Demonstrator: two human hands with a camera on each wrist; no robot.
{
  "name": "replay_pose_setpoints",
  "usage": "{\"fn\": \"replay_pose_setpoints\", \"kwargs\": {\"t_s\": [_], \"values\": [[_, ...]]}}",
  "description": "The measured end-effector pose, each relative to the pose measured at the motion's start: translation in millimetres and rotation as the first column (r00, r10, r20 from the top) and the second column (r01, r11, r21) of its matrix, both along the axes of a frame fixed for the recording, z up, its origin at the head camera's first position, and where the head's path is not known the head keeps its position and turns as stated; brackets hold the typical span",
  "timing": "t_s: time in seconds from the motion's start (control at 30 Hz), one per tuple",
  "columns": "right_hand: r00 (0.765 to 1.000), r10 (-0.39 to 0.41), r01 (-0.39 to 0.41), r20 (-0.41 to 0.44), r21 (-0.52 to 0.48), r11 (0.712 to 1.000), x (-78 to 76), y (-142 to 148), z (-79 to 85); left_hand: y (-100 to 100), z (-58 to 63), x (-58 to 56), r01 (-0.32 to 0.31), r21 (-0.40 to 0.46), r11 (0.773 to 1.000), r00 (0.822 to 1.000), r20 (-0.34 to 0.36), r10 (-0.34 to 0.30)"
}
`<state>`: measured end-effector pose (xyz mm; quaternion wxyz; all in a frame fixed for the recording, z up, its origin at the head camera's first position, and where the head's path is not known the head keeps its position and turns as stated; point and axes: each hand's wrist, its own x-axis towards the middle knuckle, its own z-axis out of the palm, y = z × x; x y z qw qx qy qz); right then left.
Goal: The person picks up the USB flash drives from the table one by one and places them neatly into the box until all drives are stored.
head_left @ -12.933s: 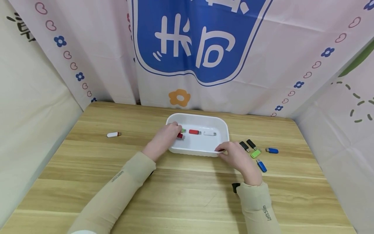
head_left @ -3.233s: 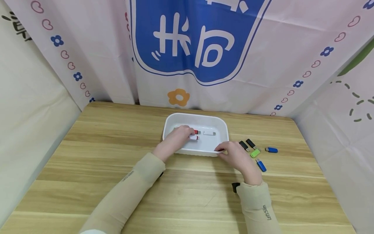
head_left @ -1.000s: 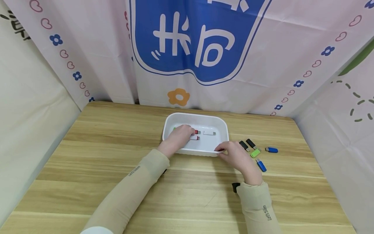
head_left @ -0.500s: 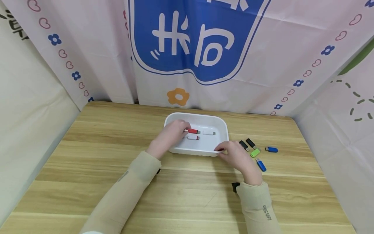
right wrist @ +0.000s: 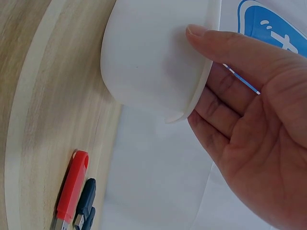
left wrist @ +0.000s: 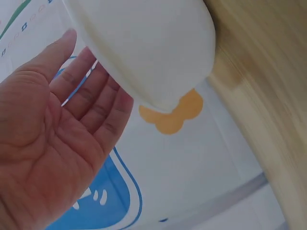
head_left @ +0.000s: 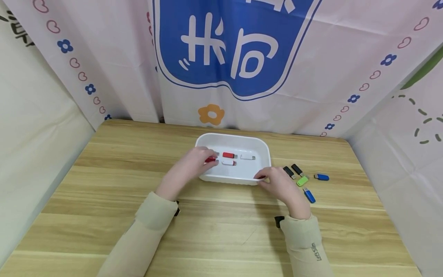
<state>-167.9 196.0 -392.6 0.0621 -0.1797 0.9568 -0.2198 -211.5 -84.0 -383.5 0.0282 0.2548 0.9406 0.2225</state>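
Note:
In the head view, a white plastic tray (head_left: 247,142) holds several USB sticks lying flat in two rows. A red USB stick (head_left: 228,155), a white USB stick (head_left: 246,157) and a white one with a red end (head_left: 228,163) show fully. My left hand (head_left: 192,163) hovers over the tray's left end, fingers loosely extended, partly covering a dark red USB stick (head_left: 210,159) and another behind it. The left wrist view shows its thumb apart from the fingers. My right hand (head_left: 279,186) grips the tray's near right rim, thumb against the outer wall (right wrist: 144,62).
Right of the tray lie two black USB sticks (head_left: 293,171), a lime green one (head_left: 302,181) and two blue ones (head_left: 309,195). The right wrist view shows a red USB stick (right wrist: 73,184) on the wooden table (head_left: 225,231). A printed curtain hangs behind.
The white USB stick with the red end, at the table's left earlier, now lies inside the tray. My left hand has let go of it and drawn back leftward. My right hand stays put.

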Motion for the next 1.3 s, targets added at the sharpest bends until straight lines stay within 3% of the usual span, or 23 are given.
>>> {"fn": "replay_pose_setpoints", "kwargs": {"t_s": [0.17,0.37,0.53,0.97,1.3], "values": [[1.0,-0.001,0.001,-0.001,-0.006,1.0,-0.3,0.4,-0.7,-13.2,-4.3,6.1,-0.097,0.023,0.995,0.995,-0.002,0.097],[1.0,-0.011,0.011,0.012,-0.001,1.0,-0.5,0.3,-1.1,-23.1,-10.4,4.3,-0.228,0.084,0.97,0.97,-0.067,0.234],[1.0,-0.015,0.015,0.017,0.006,1.0,-0.3,-0.6,-1.6,-25.8,-15.2,3.9,-0.316,0.05,0.948,0.948,-0.028,0.317],[1.0,-0.019,0.019,0.001,0.015,1.0,-0.7,-1.1,-2.3,-19.4,-26.6,1.3,-0.373,-0.101,0.922,0.926,0.016,0.377],[1.0,-0.014,0.014,-0.021,0.015,1.0,2.3,-2.6,-2.6,-17.0,-27.0,1.9,-0.368,-0.126,0.921,0.93,-0.045,0.365]]}}
